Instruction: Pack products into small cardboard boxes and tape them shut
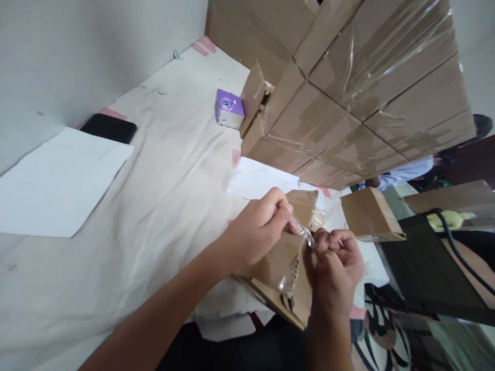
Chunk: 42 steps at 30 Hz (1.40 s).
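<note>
A cardboard box [276, 260] with torn flap edges and clear tape on it stands at the near edge of the cloth-covered table. Above its top, my left hand [261, 224] is closed, thumb and fingers pinching one end of a crumpled strip of clear tape [306, 236]. The other end of the strip runs to my right hand [340, 257], whose fingers are curled closed around it at the box's right side. Another bit of loose tape sticks up from the near end of the box.
Stacked taped cartons [332, 118] rise at the back right. A purple-and-white packet [229, 109] sits beside them. White paper [58, 180] and a black phone [109, 128] lie left. A small carton [369, 214] stands right, near another person's sleeve [406, 172].
</note>
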Each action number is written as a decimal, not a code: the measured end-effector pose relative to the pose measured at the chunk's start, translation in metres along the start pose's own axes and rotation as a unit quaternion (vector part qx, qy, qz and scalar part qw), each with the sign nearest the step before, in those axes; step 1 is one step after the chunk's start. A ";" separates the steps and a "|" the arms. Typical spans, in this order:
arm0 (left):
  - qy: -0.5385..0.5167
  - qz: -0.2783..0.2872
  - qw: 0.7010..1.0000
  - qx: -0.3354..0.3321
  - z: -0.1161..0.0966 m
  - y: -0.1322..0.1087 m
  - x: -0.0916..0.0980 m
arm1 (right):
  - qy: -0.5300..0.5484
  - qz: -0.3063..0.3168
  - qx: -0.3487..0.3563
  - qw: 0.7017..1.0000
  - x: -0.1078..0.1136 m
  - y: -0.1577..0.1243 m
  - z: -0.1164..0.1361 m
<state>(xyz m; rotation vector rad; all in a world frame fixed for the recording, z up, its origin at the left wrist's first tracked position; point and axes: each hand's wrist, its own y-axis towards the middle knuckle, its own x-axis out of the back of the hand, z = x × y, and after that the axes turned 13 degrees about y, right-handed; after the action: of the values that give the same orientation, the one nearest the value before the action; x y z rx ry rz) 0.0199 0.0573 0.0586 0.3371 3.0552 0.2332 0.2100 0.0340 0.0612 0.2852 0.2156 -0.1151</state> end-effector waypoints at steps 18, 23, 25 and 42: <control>-0.107 0.013 0.991 -0.083 0.003 -0.001 -0.008 | 0.067 0.056 -0.067 0.994 0.003 0.015 0.006; -0.154 0.026 0.982 -0.103 0.004 0.000 -0.011 | 0.097 0.065 -0.094 0.989 0.004 0.018 0.007; -0.160 0.025 0.982 -0.101 0.007 0.001 -0.012 | 0.104 0.069 -0.099 0.987 0.003 0.018 0.008; -0.240 0.010 0.961 -0.140 0.025 0.005 -0.019 | 0.133 0.103 -0.118 0.979 0.001 0.022 0.006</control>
<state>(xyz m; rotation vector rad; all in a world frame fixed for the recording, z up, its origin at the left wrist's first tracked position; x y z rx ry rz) 0.0417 0.0617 0.0354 0.3463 2.5002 0.4981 0.2149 0.0531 0.0728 0.0829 0.4598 0.1556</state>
